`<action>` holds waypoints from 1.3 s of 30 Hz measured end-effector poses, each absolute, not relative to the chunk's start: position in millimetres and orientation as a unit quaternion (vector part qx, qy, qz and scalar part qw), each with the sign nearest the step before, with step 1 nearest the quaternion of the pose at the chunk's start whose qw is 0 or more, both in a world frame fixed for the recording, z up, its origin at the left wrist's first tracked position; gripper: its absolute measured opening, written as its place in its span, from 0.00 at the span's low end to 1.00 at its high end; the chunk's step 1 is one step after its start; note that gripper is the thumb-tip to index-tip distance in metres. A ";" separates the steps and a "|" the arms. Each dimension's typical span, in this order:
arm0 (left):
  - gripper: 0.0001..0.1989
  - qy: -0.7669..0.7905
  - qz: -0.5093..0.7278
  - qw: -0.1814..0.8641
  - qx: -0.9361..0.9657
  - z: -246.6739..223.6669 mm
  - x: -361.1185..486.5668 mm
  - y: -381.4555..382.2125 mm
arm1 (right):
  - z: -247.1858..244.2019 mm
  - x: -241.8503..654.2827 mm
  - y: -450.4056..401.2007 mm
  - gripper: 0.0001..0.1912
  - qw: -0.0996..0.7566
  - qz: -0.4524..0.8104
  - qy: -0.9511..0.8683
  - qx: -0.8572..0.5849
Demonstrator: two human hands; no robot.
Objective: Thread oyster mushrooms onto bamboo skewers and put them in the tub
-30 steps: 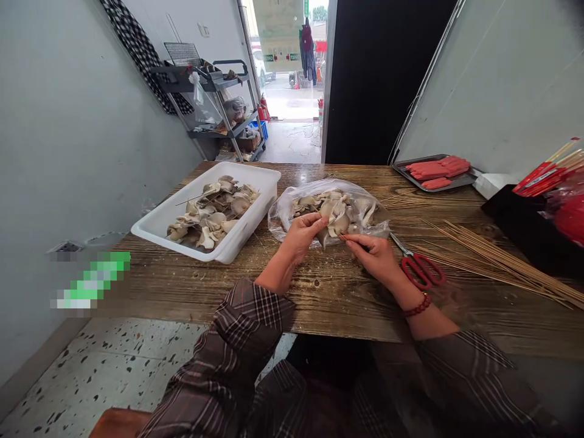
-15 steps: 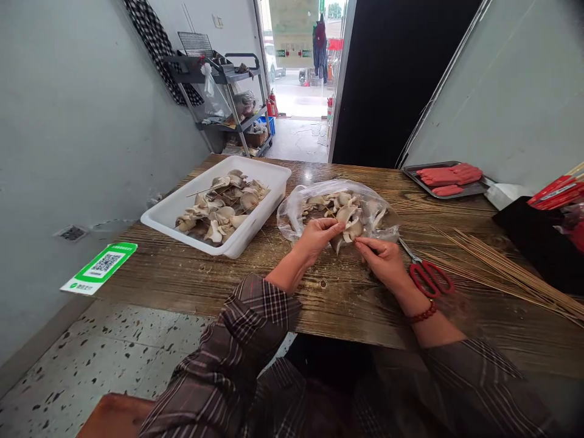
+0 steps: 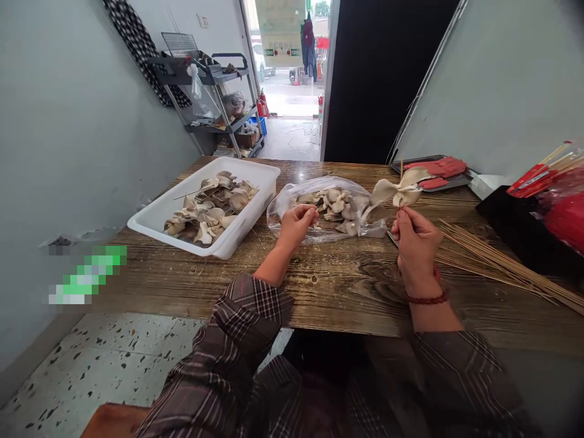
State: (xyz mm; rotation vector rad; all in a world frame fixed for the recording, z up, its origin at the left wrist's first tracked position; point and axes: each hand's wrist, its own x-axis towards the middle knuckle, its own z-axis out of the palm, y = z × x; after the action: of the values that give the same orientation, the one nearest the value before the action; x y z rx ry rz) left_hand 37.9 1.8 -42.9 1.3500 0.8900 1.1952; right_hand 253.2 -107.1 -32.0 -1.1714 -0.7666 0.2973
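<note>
My right hand [image 3: 415, 240] is raised and closed, pinching the lower end of a bamboo skewer with pale oyster mushrooms [image 3: 401, 193] on it; a short tip of the stick shows above them. My left hand [image 3: 296, 228] has its thumb and fingers pressed together at the left front of the clear plastic bag [image 3: 285, 204]; whether anything is between them I cannot make out. Loose oyster mushrooms [image 3: 335, 204] lie in the open bag. To the left, a white plastic tub [image 3: 237, 237] holds more mushrooms [image 3: 219, 207], with a thin skewer across them.
Bare bamboo skewers [image 3: 506, 264] lie at the right of the wooden table [image 3: 314, 304]. Red-handled scissors are mostly hidden behind my right hand. Further back stand a dark tray with red meat pieces [image 3: 440, 165] and a black box [image 3: 511, 228] with red packets. A cart [image 3: 223, 79] stands beyond the table.
My hands have parted: the right has risen to the right with the skewered mushrooms, and the left has moved slightly left, away from them. The view has shifted a little.
</note>
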 end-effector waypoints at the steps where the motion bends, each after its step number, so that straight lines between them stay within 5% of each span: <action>1: 0.10 0.389 0.494 0.491 0.604 -41.6 39.5 2.3 | -32.1 253.7 -105.8 0.17 0.755 0.141 -0.346 -0.539; 5: 0.11 0.417 0.435 0.210 0.770 -13.2 50.2 7.4 | -32.0 253.7 -103.2 0.19 0.763 0.162 -0.331 -0.531; 8: 0.22 0.374 0.367 0.016 0.852 20.1 65.8 14.9 | -32.0 253.3 -102.7 0.19 0.763 0.165 -0.336 -0.527; 13: 0.38 0.355 0.200 -0.086 0.909 46.7 96.3 44.7 | -36.4 255.3 -99.1 0.19 0.754 0.171 -0.353 -0.527; 19: 0.11 0.429 0.153 0.082 0.887 48.0 117.6 86.9 | -38.9 255.6 -94.7 0.19 0.752 0.186 -0.356 -0.523; 23: 0.09 0.453 0.252 0.250 0.818 57.5 119.5 92.2 | -38.0 250.0 -94.8 0.20 0.743 0.214 -0.363 -0.520; 28: 0.07 0.472 0.324 0.293 0.766 79.7 117.9 70.2 | -42.3 246.3 -92.0 0.22 0.742 0.239 -0.356 -0.515; 35: 0.05 0.471 0.176 0.457 0.734 97.2 104.4 16.6 | -41.5 247.7 -94.9 0.22 0.737 0.224 -0.370 -0.520; 39: 0.11 0.427 0.105 0.410 0.799 98.9 92.4 9.7 | -39.5 247.8 -97.1 0.22 0.732 0.222 -0.368 -0.529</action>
State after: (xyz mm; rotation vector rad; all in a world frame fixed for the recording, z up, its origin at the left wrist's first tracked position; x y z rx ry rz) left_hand 92.4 9.7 98.9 2.0129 1.0754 0.2656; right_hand 247.8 -97.1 -39.5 -1.1633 -0.8089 0.4885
